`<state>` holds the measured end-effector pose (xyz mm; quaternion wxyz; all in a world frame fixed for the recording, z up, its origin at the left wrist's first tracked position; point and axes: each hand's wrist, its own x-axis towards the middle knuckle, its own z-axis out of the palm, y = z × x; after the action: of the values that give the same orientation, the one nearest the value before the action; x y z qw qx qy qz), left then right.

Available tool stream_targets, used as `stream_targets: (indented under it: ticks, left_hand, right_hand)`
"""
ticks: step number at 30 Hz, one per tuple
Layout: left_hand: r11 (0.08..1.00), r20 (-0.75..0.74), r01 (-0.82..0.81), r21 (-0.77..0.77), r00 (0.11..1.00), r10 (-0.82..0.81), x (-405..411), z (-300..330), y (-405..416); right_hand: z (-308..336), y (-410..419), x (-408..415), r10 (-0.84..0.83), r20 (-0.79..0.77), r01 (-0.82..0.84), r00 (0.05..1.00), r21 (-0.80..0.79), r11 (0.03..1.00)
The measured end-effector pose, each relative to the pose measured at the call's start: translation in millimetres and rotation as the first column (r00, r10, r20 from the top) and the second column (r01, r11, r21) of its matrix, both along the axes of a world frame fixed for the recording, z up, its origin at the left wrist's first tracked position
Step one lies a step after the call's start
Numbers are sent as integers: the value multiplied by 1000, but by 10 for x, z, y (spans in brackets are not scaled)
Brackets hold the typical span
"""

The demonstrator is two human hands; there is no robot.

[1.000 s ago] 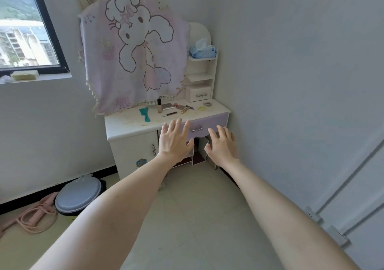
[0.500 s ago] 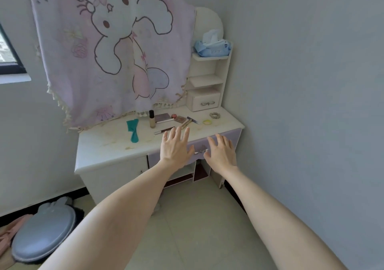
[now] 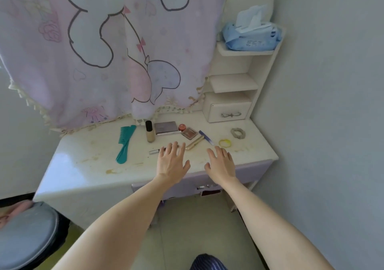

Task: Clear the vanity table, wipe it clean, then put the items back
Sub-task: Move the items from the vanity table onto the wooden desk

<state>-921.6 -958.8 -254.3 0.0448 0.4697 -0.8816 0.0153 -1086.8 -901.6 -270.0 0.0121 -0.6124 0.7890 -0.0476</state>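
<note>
The white vanity table (image 3: 83, 166) shows yellowish stains on its top. On it lie a teal comb (image 3: 125, 143), a foundation bottle (image 3: 150, 131), a flat palette (image 3: 166, 127), a small red jar (image 3: 182, 127), a blush compact (image 3: 189, 133), a gold tube (image 3: 195, 142), a blue stick (image 3: 206, 137), a yellow hair band (image 3: 225, 143) and a grey scrunchie (image 3: 238, 133). My left hand (image 3: 172, 162) hovers with straight fingers over a silver pencil (image 3: 154, 151). My right hand (image 3: 221, 163) hovers open above the table's front edge, holding nothing.
A pink rabbit-print cloth (image 3: 104, 51) hangs over the mirror. Right-hand shelves (image 3: 234, 82) carry a blue tissue pack (image 3: 252, 36) on top and a small drawer (image 3: 229, 112) below. A grey stool (image 3: 25, 238) stands at the lower left. A wall runs close on the right.
The view has come much closer to the vanity. Both hands, earlier in front of the drawer, now reach over the tabletop, still with straight fingers.
</note>
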Motion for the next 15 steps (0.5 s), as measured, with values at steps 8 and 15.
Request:
stream_targets:
  ticks: [8, 15]
  left_hand:
    - [977, 38, -155, 148, 988, 151, -290, -394, -754]
    - [981, 37, 55, 186, 997, -63, -650, -631, -1537]
  right_hand:
    - [-424, -950, -456, 131, 52, -136, 990, 90, 987]
    - [-737, -1541, -667, 266, 44, -270, 963, 108, 957]
